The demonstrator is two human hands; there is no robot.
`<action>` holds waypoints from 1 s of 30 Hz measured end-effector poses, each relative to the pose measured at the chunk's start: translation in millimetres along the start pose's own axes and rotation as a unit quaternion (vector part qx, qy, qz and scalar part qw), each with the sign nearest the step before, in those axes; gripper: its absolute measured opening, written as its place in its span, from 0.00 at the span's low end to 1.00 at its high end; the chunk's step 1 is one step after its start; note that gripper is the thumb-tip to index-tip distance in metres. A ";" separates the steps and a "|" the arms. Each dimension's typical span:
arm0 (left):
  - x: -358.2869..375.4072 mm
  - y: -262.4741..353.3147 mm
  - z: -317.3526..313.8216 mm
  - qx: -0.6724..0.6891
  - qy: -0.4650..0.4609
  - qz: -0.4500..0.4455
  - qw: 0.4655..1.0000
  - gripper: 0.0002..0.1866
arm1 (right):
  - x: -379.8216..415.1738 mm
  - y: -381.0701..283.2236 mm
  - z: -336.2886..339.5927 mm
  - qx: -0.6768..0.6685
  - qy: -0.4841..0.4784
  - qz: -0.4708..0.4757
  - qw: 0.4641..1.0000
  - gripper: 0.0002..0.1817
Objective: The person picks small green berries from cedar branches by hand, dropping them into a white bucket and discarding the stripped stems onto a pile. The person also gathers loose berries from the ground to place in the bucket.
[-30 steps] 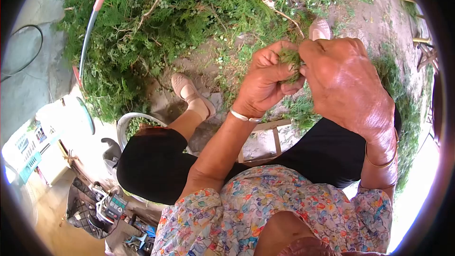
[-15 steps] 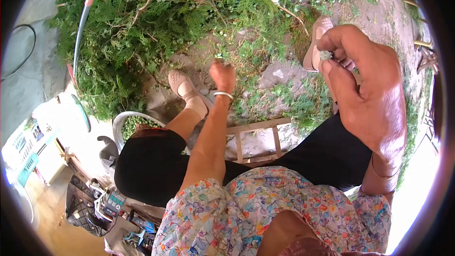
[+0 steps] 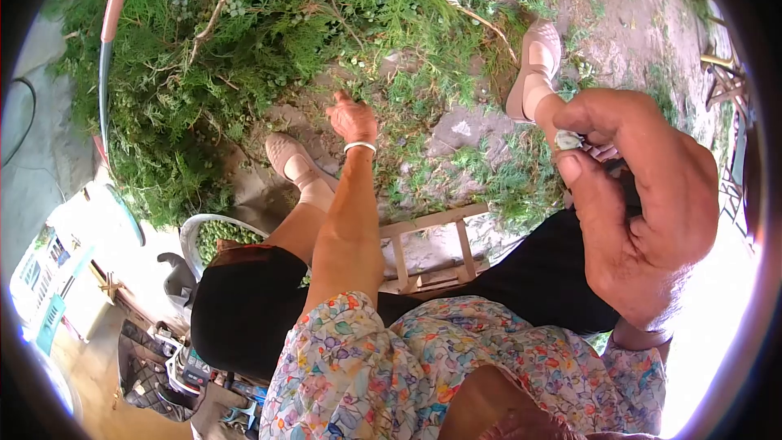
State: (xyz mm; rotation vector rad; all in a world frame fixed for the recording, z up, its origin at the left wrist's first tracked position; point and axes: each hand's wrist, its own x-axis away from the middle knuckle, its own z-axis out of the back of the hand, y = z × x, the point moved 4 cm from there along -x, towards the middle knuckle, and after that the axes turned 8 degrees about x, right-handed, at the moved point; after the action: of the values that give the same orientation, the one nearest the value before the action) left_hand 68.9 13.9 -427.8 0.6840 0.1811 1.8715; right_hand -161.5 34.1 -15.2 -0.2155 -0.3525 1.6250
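Note:
My right hand [image 3: 652,195] is raised close to the camera, with thumb and forefinger pinched on a small pale green seed cone [image 3: 568,140]. Lower down and to the left, my left hand [image 3: 353,121] reaches over the ground with its thumb and forefinger apart. I see nothing in it, and a white bangle [image 3: 359,146] circles its wrist. Just beyond that hand lies a heap of cut evergreen branches [image 3: 269,41], with similar pale cones among the foliage.
A rounded container [image 3: 189,236] of green cones stands beside my left knee. A low wooden frame [image 3: 432,224] lies between my legs. A long tool with a pink handle [image 3: 120,0] rests against the heap at left. A quilted bag [image 3: 142,371] and assorted items sit lower left.
My left hand has shifted slightly left, and its fingers have loosened from a curled shape. My right hand has come lower and nearer the camera, still pinching the cone. The view has shifted slightly.

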 end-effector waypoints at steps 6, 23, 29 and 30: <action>-6.3 -15.4 2.1 0.116 0.003 -0.060 0.991 0.14 | 0.8 3.0 0.0 -0.007 -0.006 -0.006 1.000 0.11; 15.7 -37.9 8.0 0.452 -0.038 0.151 0.878 0.09 | 12.2 7.4 -16.9 -0.009 -0.001 0.014 1.000 0.11; 8.8 -19.9 -17.7 -0.023 0.001 -0.087 0.996 0.09 | 13.8 -13.6 -31.6 0.081 -0.136 0.085 0.984 0.13; 10.7 -14.4 -15.7 -0.036 0.000 -0.114 0.993 0.09 | 13.2 -14.3 -31.2 0.083 -0.135 0.083 0.984 0.13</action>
State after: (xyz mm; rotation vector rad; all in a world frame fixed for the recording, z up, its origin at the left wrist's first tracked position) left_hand 69.5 32.3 -443.0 0.5892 0.1826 1.6507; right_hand -138.5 51.1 -38.3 0.1075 -0.4109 1.8443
